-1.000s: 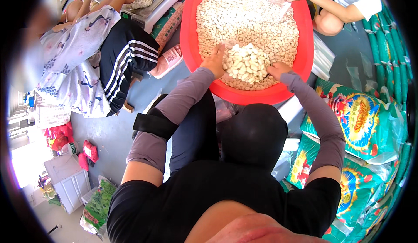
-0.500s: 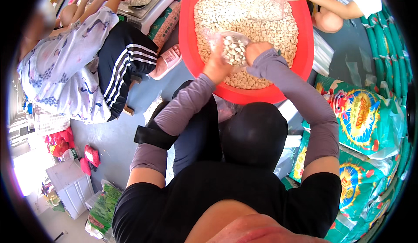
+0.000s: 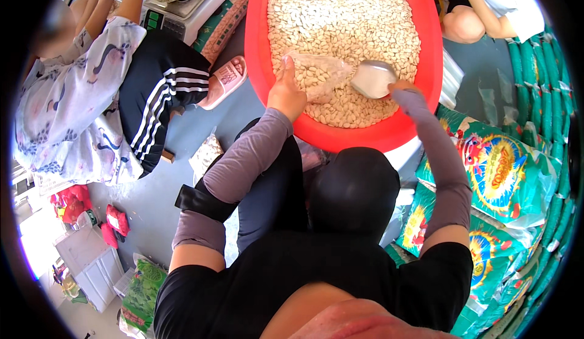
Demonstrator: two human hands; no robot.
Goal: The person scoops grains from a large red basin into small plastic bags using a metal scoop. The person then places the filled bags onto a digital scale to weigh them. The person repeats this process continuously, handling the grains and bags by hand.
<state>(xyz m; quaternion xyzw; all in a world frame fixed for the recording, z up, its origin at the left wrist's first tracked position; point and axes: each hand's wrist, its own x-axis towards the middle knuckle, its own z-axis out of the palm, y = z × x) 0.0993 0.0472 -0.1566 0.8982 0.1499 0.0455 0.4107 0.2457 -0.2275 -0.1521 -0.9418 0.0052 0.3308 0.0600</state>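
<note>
A large red oval tub [image 3: 255, 53] is full of pale, flat seeds [image 3: 340, 29], possibly pumpkin seeds. My left hand [image 3: 288, 93] is closed on the near left edge of a clear plastic bag [image 3: 325, 71], held over the near end of the tub. Seeds show through its film; whether they lie inside or beneath it, I cannot tell. My right hand [image 3: 404, 88] grips a metal scoop [image 3: 373, 79] by its handle. The scoop lies low over the seeds, to the right of the bag and apart from my left hand. Its visible metal surface carries no seeds.
On the left a seated person [image 3: 79, 114] handles a bag of seeds on a scale [image 3: 207, 4]. Another person [image 3: 480, 10] sits at the far right of the tub. Green printed sacks [image 3: 505, 169] are stacked on my right. A small filled bag [image 3: 207, 153] rests on the floor.
My right hand has moved right, away from the bag, and the scoop now shows clearly. The bag looks flatter. The person at far right has drawn a hand back from the tub.
</note>
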